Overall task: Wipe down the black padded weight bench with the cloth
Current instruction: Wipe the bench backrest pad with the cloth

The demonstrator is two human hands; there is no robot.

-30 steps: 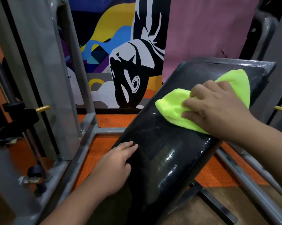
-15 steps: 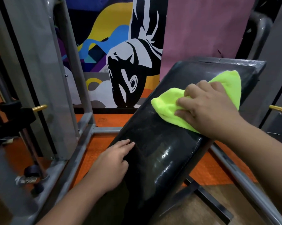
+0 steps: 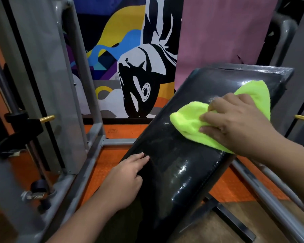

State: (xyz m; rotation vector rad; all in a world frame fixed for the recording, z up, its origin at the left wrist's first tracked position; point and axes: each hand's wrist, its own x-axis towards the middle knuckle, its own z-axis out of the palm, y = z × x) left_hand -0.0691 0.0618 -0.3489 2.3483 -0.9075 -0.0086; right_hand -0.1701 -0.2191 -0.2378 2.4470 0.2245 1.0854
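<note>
The black padded weight bench (image 3: 174,165) slants up from lower centre to upper right, its glossy surface catching light. A neon yellow-green cloth (image 3: 188,123) lies bunched on the pad's upper half. My right hand (image 3: 235,123) presses flat on the cloth, fingers curled over its folds and gripping it. My left hand (image 3: 125,179) rests on the pad's left edge lower down, fingers together and laid flat against the vinyl, holding nothing.
A grey steel rack frame (image 3: 88,155) stands close on the left with a black knob and brass pin (image 3: 47,118). Grey rails (image 3: 270,195) run under the bench on the right. Orange floor mat (image 3: 102,171) lies below; a painted mural wall (image 3: 130,67) is behind.
My right hand and the cloth have shifted slightly along the upper pad, the cloth bunching a little more. My left hand stays on the pad's left edge.
</note>
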